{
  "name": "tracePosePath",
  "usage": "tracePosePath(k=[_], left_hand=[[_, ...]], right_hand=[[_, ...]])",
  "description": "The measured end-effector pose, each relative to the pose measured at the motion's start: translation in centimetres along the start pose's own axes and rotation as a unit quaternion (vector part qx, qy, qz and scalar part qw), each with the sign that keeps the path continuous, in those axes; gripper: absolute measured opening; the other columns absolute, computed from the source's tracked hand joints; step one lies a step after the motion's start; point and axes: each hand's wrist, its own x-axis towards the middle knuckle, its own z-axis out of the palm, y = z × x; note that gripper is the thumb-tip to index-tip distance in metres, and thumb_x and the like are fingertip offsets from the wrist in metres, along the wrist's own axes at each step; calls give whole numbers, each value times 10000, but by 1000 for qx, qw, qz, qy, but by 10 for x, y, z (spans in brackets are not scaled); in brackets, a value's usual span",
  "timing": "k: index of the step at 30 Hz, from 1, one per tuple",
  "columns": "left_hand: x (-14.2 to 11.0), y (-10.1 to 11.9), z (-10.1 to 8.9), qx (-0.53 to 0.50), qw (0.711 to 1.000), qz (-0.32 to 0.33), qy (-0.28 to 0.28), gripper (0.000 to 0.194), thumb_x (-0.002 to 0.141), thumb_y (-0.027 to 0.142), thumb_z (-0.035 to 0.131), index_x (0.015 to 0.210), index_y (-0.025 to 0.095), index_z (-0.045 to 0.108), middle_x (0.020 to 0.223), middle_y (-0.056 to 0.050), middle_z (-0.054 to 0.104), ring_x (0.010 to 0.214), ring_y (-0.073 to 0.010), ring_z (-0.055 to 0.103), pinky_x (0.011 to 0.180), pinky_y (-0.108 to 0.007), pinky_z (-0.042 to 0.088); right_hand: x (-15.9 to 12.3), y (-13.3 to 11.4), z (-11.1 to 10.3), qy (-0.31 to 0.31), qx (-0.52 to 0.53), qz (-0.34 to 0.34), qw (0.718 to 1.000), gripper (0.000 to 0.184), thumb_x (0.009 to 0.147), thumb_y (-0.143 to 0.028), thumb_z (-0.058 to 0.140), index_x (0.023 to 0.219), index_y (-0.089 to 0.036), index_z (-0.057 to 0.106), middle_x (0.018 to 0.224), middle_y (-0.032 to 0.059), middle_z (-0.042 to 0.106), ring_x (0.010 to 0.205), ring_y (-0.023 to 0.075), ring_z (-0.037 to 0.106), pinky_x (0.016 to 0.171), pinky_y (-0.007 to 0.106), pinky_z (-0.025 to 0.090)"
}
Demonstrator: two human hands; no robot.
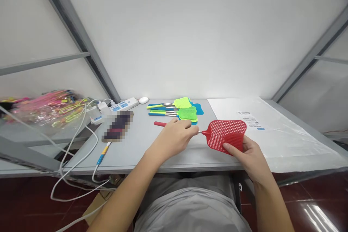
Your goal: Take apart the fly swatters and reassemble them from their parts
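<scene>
Gripping red swatter (231,127): left hand (178,135) hiding mid-shaft, right hand (251,157) partly hidden behind mesh (221,132).

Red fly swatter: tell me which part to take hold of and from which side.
Probably the red handle, coming from the left: its slim, straight end sticks out past the left hand, which grips farther along, while the right hand holds the broad, perforated head.

The left hand (178,136) is bent around the shaft of the red swatter (227,133); the right hand (251,157) pinches its head, thumb above.
</scene>
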Motion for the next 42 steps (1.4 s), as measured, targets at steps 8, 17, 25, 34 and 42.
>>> tracePosePath(k=[8, 17, 25, 34, 42], left_hand=[[-25, 8, 1, 29, 1000, -9, -3, 306, 1029, 366, 307, 950, 246, 577, 720, 4, 515, 615, -133, 473, 534, -295, 215], [-25, 16, -11, 48, 998, 26, -16, 159, 945, 89, 425, 982, 203, 530, 872, 1, 572, 714, -152, 520, 608, -313, 338], [-24, 20, 1, 70, 996, 35, 41, 179, 923, 68, 448, 1006, 201, 533, 842, 12, 571, 701, -149, 491, 571, -322, 310], [-23, 8, 25, 27, 998, 6, 59, 171, 897, 75, 466, 965, 212, 543, 814, 24, 598, 686, -145, 514, 564, -304, 301], [-23, 0, 21, -38, 998, -34, 41, 148, 981, 186, 405, 968, 217, 550, 803, 26, 602, 667, -128, 518, 535, -272, 274]], right_hand=[[0, 11, 8, -54, -82, 22, 995, 322, 754, -398, 763, 1030, -233, 754, 1075, 64, 738, 1024, 289, 653, 927, 430, 493], [-4, -7, 16, -15, -181, -65, 981, 258, 830, -454, 672, 1007, -270, 706, 1013, 37, 681, 973, 244, 603, 839, 358, 471], [-10, -10, -6, 35, -144, 23, 989, 650, 951, -658, 150, 1202, -235, 574, 781, 25, 527, 702, 192, 525, 790, 415, 477], [-10, -21, 5, -70, 6, 0, 998, 547, 870, -411, 638, 1356, -332, 401, 1286, 66, 590, 1097, 237, 602, 911, 421, 511], [2, 6, 15, 51, -169, -117, 977, 168, 847, -338, 670, 983, -241, 650, 958, 36, 690, 897, 218, 628, 855, 382, 478]])
